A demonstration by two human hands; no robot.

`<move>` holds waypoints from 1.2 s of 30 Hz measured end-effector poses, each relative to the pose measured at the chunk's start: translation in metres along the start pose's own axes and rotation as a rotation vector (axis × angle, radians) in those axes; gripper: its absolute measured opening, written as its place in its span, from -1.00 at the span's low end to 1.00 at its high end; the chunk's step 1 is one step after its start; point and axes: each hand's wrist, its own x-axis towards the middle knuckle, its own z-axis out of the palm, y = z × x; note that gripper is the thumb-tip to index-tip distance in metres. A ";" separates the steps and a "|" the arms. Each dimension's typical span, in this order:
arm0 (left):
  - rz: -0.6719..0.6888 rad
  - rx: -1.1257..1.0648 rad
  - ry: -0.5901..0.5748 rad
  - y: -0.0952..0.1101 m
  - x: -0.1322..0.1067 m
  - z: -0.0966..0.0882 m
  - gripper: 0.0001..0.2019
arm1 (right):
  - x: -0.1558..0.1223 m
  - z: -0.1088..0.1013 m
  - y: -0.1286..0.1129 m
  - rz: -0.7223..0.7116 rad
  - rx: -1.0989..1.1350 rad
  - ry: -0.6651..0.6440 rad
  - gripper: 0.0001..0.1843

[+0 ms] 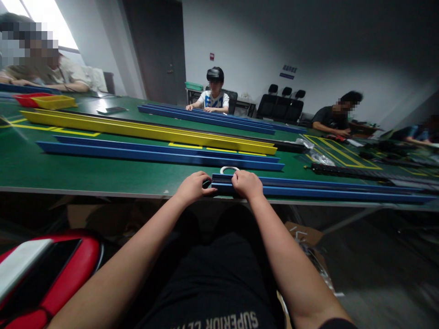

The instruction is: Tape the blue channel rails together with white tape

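At the near edge of the green table (85, 176), our right hand (247, 183) is closed over the left end of a long blue rail (325, 189), with the fingers folded across its top. Our left hand (192, 186) sits just beside it, fingertips bent against the rail's end face. We cannot tell whether it actually clamps anything. From the grip the rail runs far off to the right along the table edge. Just beyond our knuckles lies a small white ring (229, 168).

We judge the rail stiff and fairly light but awkwardly long, with slick painted faces. Held by this one end it would lever and swing, so hands spread wider apart along it would steady it better.

Farther beyond the grip lie more blue rails (154, 153), then a yellow rail (144, 130). Well beyond those, other people sit working at the table's far side.
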 end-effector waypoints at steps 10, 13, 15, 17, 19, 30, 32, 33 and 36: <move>-0.026 -0.037 -0.002 0.000 0.000 -0.001 -0.53 | -0.002 -0.004 -0.002 0.010 -0.004 -0.004 -0.51; -0.031 -0.033 0.004 -0.001 0.000 0.000 -0.53 | -0.002 -0.004 -0.002 0.007 -0.006 0.007 -0.52; -0.023 -0.032 -0.001 -0.001 0.000 0.001 -0.54 | -0.002 -0.004 -0.002 0.003 -0.003 0.013 -0.52; -0.015 -0.034 -0.005 -0.002 0.001 0.000 -0.55 | -0.002 -0.003 -0.002 0.007 -0.004 0.007 -0.51; -0.013 -0.038 -0.011 -0.003 0.002 0.000 -0.55 | -0.002 -0.003 -0.003 0.015 -0.010 -0.001 -0.51; 0.001 -0.023 0.004 -0.002 0.000 0.001 -0.53 | -0.002 -0.005 -0.003 0.024 -0.007 -0.008 -0.52; 0.011 -0.030 -0.001 -0.003 0.001 0.002 -0.53 | -0.002 -0.004 -0.003 0.019 -0.007 -0.005 -0.52; 0.011 -0.034 -0.006 -0.004 0.001 0.002 -0.53 | -0.002 -0.003 -0.003 0.017 -0.008 -0.003 -0.52; 0.003 -0.042 -0.031 -0.006 0.004 0.001 -0.53 | -0.001 -0.001 -0.002 0.008 -0.009 0.005 -0.51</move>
